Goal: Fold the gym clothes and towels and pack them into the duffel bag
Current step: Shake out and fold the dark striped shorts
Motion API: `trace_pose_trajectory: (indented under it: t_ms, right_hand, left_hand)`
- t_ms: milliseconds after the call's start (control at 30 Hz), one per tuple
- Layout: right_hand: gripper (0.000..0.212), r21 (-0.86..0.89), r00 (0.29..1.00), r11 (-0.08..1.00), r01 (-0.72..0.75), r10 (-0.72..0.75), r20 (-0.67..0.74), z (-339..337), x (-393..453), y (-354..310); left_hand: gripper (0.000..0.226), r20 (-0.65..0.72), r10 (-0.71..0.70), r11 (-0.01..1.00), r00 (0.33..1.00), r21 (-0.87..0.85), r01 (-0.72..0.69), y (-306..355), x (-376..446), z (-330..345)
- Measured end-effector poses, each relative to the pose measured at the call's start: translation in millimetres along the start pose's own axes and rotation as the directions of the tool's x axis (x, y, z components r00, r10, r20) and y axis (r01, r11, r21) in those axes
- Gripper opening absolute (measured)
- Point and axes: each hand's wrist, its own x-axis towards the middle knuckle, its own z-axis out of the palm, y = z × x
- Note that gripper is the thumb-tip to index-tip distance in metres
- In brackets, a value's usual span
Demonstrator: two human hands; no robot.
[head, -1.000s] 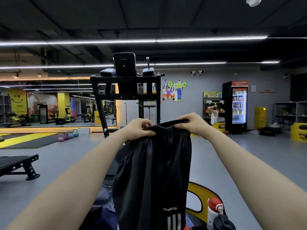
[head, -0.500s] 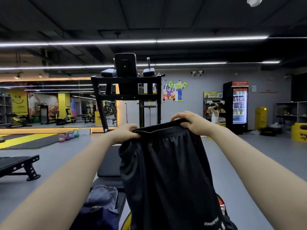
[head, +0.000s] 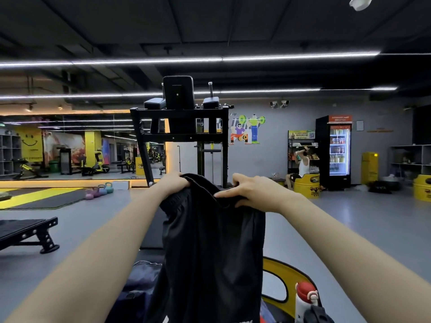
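no text sharp enough to read, blurred lettering on the red sign atop the drinks fridge (head: 339, 118), white print at the shorts' (head: 214, 252) hem cut off

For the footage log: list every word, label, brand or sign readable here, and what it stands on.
None can be read in full.
Black shorts, held by left hand and right hand: white print at hem, cut off.
Drinks fridge: orange header text, blurred.
Yellow barrel seat: black logo, too small.
Snack shelf: banner text, blurred.
Yellow smiley banner: face, small print unreadable.
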Motion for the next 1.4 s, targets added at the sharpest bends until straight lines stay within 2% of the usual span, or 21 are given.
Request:
trace_pose_trajectory:
  t_ms: [67, 167, 300, 400, 533, 633, 733, 833, 900, 1000, 1067, 1133, 1233, 1300, 1400]
  right_hand:
    - [0.035, 0.018, 0.998, 0.999, -0.037, 0.038, -0.043, 1.5, 1.8, 0.1]
    - [0.023, 0.167, 0.984, 0.975, -0.144, 0.159, -0.083, 6.9, 3.0, 9.2]
    - [0.011, 0.410, 0.953, 0.887, -0.211, 0.279, -0.114, 16.0, -1.0, 24.5]
    - [0.013, 0.534, 0.902, 0.804, -0.261, 0.400, -0.162, 16.9, -10.1, 34.3]
    - [0.022, 0.700, 0.825, 0.636, -0.324, 0.552, -0.119, 20.3, -24.7, 49.1]
    - [0.018, 0.717, 0.794, 0.609, -0.339, 0.594, -0.129, 24.6, -28.6, 53.4]
    - [0.018, 0.719, 0.767, 0.611, -0.330, 0.618, -0.173, 25.0, -28.7, 53.0]
    - [0.017, 0.734, 0.739, 0.585, -0.344, 0.651, -0.172, 25.7, -29.7, 54.6]
    - [0.016, 0.740, 0.696, 0.563, -0.367, 0.694, -0.182, 26.2, -32.7, 57.9]
    - [0.016, 0.724, 0.651, 0.545, -0.424, 0.739, -0.175, 26.7, -39.5, 63.3]
    - [0.016, 0.712, 0.649, 0.543, -0.446, 0.743, -0.160, 28.7, -43.5, 65.7]
    - [0.016, 0.714, 0.641, 0.531, -0.456, 0.753, -0.150, 31.6, -46.4, 67.4]
    - [0.018, 0.730, 0.605, 0.495, -0.471, 0.784, -0.142, 38.5, -48.3, 72.4]
    - [0.018, 0.741, 0.585, 0.477, -0.473, 0.799, -0.141, 41.0, -48.2, 74.8]
    - [0.017, 0.788, 0.556, 0.424, -0.445, 0.821, -0.128, 40.5, -47.2, 77.1]
  left_hand:
    - [0.020, 0.001, -0.005, 1.000, 1.000, 0.014, 0.005, -1.6, 0.4, -0.1]
    - [0.015, 0.004, -0.006, 0.999, 1.000, 0.047, 0.005, -5.3, 1.1, -1.6]
    - [0.027, 0.042, 0.036, 0.992, 0.998, 0.123, -0.041, -9.7, -1.2, -6.2]
    - [0.033, 0.162, 0.078, 0.973, 0.984, 0.202, -0.110, -9.6, -7.1, -8.8]
    - [0.035, 0.261, 0.149, 0.912, 0.954, 0.335, -0.234, -7.9, -9.1, -10.1]
    - [0.055, 0.345, 0.124, 0.903, 0.930, 0.350, -0.251, -4.3, -8.5, -10.3]
    - [0.076, 0.443, 0.062, 0.842, 0.894, 0.457, -0.285, -0.5, -11.7, -6.7]
    - [0.058, 0.402, 0.156, 0.768, 0.902, 0.525, -0.367, -0.3, -14.4, -2.5]
    - [0.041, 0.339, 0.231, 0.811, 0.912, 0.451, -0.373, -3.6, -13.8, -2.9]
    - [0.031, 0.287, 0.258, 0.939, 0.922, 0.152, -0.310, -5.6, -14.9, -9.0]
    - [0.027, 0.272, 0.262, 0.961, 0.926, 0.011, -0.275, -3.8, -18.2, -12.6]
    - [0.020, 0.222, 0.290, 0.957, 0.931, -0.049, -0.287, -2.8, -19.7, -13.4]
    - [0.011, 0.049, 0.348, 0.933, 0.936, -0.113, -0.341, -4.6, -15.9, -12.2]
    - [0.014, -0.032, 0.300, 0.922, 0.953, -0.245, -0.299, -4.3, -13.7, -12.2]
    - [0.034, -0.018, 0.169, 0.866, 0.986, -0.475, -0.157, -4.4, -9.9, -13.6]
